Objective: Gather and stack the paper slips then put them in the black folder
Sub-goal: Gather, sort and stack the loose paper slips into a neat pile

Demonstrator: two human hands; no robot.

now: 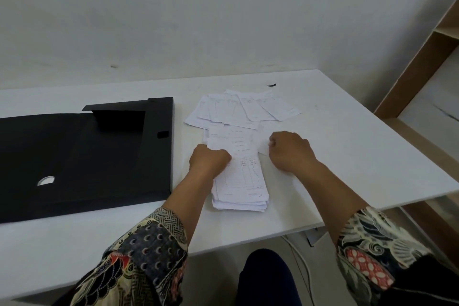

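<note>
A stack of white paper slips [242, 186] lies on the white table in front of me. My left hand [208, 160] presses down on the stack's left edge with curled fingers. My right hand [290, 149] pinches a single white slip [264, 143] just right of the stack's top. Several loose slips [238, 109] are fanned out farther back. The black folder [82, 154] lies open and flat to the left of the stack, its inside facing up.
The white table [360, 156] ends at a front edge near my body and a right edge beside a wooden shelf unit [422, 69]. A white wall stands behind. A small dark scrap [272, 85] lies near the back.
</note>
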